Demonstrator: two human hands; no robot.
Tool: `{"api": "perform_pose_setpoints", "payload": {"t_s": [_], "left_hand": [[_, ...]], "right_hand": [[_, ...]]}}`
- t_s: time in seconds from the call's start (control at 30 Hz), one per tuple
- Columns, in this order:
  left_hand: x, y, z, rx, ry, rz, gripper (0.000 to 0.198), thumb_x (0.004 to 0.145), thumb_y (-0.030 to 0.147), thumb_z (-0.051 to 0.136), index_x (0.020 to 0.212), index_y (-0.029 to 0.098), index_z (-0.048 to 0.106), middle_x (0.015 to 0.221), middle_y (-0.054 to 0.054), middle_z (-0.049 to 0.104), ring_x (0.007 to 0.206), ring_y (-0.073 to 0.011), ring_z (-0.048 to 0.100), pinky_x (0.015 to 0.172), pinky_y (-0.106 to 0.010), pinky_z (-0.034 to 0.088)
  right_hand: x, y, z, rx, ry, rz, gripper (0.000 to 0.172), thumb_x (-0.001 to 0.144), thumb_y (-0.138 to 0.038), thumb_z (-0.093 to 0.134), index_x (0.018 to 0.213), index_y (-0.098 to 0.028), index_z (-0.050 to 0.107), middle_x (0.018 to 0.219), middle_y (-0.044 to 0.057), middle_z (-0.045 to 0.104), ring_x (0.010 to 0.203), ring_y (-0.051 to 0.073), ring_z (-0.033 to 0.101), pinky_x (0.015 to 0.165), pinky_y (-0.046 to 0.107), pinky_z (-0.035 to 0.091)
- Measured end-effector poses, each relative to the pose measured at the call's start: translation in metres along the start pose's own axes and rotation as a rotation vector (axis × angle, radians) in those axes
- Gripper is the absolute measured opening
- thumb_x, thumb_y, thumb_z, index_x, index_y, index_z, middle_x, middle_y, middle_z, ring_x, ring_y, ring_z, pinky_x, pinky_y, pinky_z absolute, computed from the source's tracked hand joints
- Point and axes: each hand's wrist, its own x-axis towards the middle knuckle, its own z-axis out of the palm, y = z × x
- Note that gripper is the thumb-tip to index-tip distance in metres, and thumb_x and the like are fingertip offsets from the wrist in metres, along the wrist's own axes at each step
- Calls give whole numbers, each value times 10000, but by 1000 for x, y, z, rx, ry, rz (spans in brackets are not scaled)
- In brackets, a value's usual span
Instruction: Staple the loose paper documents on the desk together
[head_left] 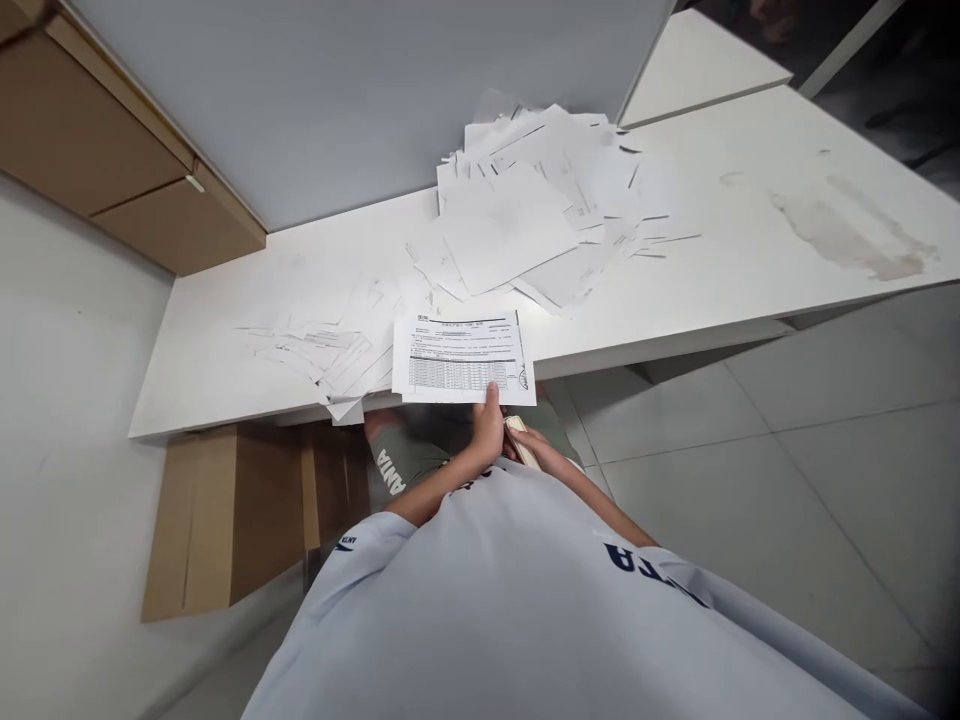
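White form was held up, seemingly for reading, left fingers closed on its edge; right fingers gripped a pale object.

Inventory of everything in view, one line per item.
printed form with table: 1, white, held above table's front edge
loose paper pile: many sheets, white, on table
scattered paper sheets: several, white, on table left of form
table: 1, white, brownish stain at right
white panel: 1, beyond table
grey wall panel: 1, behind table
tan drawer fronts: 2, upper left
cardboard box: 1, brown, under table
floor tiles: many, grey, right
pale flat object: 1, cream, at right hand
left hand: 1, thumb on form
right hand: 1, below form
shirt: 1, pale grey, on torso
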Motion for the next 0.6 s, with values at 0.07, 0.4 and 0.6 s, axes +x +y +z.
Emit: {"api": "perform_pose_setpoints", "payload": {"t_s": [0.07,0.4,0.6], "left_hand": [[2,-1,-2,32,66,9,473,872,620,541,1101,211,598,1024,-69,699,956,-210,663,835,-322,533],[5,12,-19,156,-64,47,433,809,652,613,903,231,645,812,-69,722,1011,-242,681,886,-342,538],[0,14,-19,189,-64,85,421,811,667,602,789,248,647,816,-82,728,1082,-226,664,910,-328,526]], "right_hand": [[0,3,3,7,-60,22,482,642,-644,743,718,-193,593,487,-35,514,418,98,408,417,250,285],[4,4,6,62,-73,-23,561,609,-692,711,859,-192,651,495,-52,476,388,96,361,413,262,240],[11,-7,13,53,-54,-35,516,636,-711,676,756,-213,617,458,-42,475,350,110,359,407,288,295]]}}
